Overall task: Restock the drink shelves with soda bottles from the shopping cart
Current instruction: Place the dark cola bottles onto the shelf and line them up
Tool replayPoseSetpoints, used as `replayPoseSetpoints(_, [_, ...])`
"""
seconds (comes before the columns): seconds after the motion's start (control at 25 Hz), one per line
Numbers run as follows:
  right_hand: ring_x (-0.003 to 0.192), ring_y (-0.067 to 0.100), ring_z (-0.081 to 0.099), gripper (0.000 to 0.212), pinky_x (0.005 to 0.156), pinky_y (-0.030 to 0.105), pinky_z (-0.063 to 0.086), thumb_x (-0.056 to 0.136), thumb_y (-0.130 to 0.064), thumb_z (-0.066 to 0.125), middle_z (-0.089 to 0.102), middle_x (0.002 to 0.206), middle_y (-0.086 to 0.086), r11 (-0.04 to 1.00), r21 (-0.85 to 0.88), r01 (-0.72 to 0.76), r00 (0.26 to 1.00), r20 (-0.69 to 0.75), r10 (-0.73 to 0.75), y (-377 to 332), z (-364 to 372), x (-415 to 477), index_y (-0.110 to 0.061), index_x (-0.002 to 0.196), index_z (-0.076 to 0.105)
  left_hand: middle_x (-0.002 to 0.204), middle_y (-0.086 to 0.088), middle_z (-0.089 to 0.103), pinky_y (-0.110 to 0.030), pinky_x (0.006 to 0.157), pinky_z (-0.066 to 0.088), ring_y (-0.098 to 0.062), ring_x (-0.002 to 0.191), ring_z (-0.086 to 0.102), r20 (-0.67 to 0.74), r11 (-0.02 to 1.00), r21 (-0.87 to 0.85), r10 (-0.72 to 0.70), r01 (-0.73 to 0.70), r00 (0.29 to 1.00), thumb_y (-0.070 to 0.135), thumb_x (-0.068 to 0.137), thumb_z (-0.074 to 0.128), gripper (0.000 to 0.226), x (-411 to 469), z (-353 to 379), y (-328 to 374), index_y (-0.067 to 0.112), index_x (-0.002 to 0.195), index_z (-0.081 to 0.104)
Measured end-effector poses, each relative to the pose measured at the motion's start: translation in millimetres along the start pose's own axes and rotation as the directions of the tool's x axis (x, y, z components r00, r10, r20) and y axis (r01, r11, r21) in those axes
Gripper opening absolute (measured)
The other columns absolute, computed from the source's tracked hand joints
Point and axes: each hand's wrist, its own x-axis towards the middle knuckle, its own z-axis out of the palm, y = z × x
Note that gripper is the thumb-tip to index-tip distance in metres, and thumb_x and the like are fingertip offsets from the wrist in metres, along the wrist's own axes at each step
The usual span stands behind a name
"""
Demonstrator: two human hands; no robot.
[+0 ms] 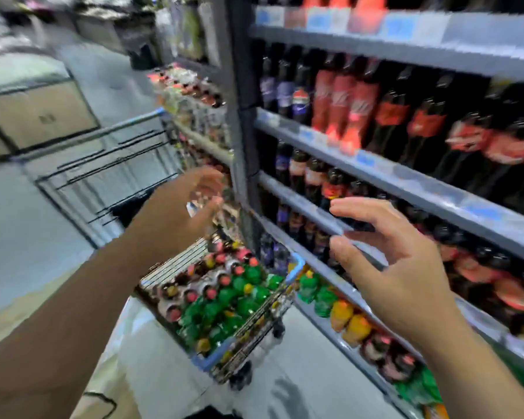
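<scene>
Hovering near shelves point(406, 182), right hand point(400, 261) spread; left hand point(188, 201) possibly holds something.

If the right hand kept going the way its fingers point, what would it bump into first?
Most likely the grey shelf rail just beyond the right hand, then the small dark bottles behind it; blur leaves depth unclear.
</scene>
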Motion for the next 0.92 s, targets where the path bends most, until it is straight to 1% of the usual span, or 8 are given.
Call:
replayPoseSetpoints(0.08, [0.117,0.019,0.064,0.027,0.095,0.04,0.056,0.09,-0.035,0.063,0.064,0.122,-0.017,0.997,0.07,-0.013,1.0,0.019,0.012,2,42,-2,-0.031,0.117,0.067,0.104,0.009,0.068,-0.026,0.095,0.052,-0.007,0.099,0.068,-0.048,0.998,0.017,-0.057,0.058,0.997,0.01,0.095,0.066,0.033,-21,-22,-34,0.017,0.126,0.058])
replayPoseSetpoints(0.2, [0.118,0.016,0.064,0.027,0.094,0.029,0.056,0.09,-0.037,0.064,0.063,0.123,-0.015,0.984,0.148,-0.101,0.993,0.069,0.092,12,111,-5,-0.039,0.117,0.065,0.107,0.02,0.065,-0.01,0.092,0.045,0.007,0.103,0.062,-0.057,0.984,0.047,-0.167,0.17,0.984,0.017,0.098,0.064,0.034,-49,-45,-92,0.031,0.125,0.052])
replayPoseSetpoints(0.36, [0.121,0.015,0.062,0.028,0.094,0.023,0.054,0.09,-0.038,0.065,0.061,0.125,-0.017,0.971,0.135,-0.199,0.979,0.078,0.189,37,206,-1,-0.041,0.118,0.064,0.11,0.016,0.066,-0.025,0.091,0.048,-0.001,0.108,0.062,-0.009,0.957,0.061,-0.285,0.285,0.958,0.02,0.097,0.063,0.036,-62,-55,-186,0.027,0.131,0.053])
replayPoseSetpoints(0.44, [0.123,0.013,0.062,0.032,0.096,0.022,0.053,0.088,-0.04,0.066,0.059,0.127,-0.021,0.958,0.12,-0.26,0.965,0.064,0.253,55,257,6,-0.048,0.119,0.063,0.113,0.012,0.066,-0.024,0.087,0.051,-0.002,0.107,0.062,0.031,0.951,0.063,-0.306,0.304,0.951,0.022,0.098,0.062,0.037,-56,-56,-242,0.025,0.134,0.053])
replayPoseSetpoints(0.6, [0.128,0.005,0.056,0.036,0.102,0.025,0.048,0.086,-0.046,0.066,0.055,0.131,-0.027,0.914,0.027,-0.405,0.913,0.065,0.402,97,349,19,-0.053,0.121,0.06,0.114,0.006,0.063,-0.033,0.093,0.05,-0.014,0.106,0.064,0.229,0.942,0.097,-0.336,0.322,0.914,0.018,0.098,0.062,0.04,-34,-39,-351,0.019,0.136,0.053])
replayPoseSetpoints(0.72, [0.129,-0.008,0.048,0.035,0.105,0.015,0.041,0.083,-0.049,0.066,0.05,0.131,-0.036,0.856,-0.049,-0.514,0.853,0.081,0.516,138,402,27,-0.055,0.117,0.057,0.126,0.002,0.06,-0.037,0.098,0.05,-0.019,0.112,0.061,0.463,0.933,0.191,-0.36,0.305,0.81,0.023,0.095,0.066,0.048,-25,-4,-413,0.023,0.141,0.049])
replayPoseSetpoints(0.84, [0.125,-0.012,0.049,0.041,0.103,0.016,0.042,0.085,-0.043,0.072,0.051,0.13,-0.038,0.767,-0.082,-0.636,0.766,0.055,0.641,190,440,29,-0.062,0.117,0.054,0.143,0.001,0.051,-0.038,0.104,0.047,-0.02,0.123,0.057,0.697,0.933,0.223,-0.355,0.283,0.623,0.03,0.089,0.075,0.066,-19,41,-454,0.029,0.147,0.044])
replayPoseSetpoints(0.92, [0.124,-0.004,0.054,0.044,0.104,0.025,0.047,0.09,-0.028,0.077,0.056,0.131,-0.028,0.683,-0.016,-0.73,0.683,0.034,0.73,227,458,24,-0.049,0.124,0.059,0.141,0.002,0.051,-0.031,0.104,0.045,-0.018,0.125,0.054,0.819,0.943,0.213,-0.314,0.254,0.479,0.032,0.081,0.082,0.076,-13,69,-470,0.03,0.147,0.044])
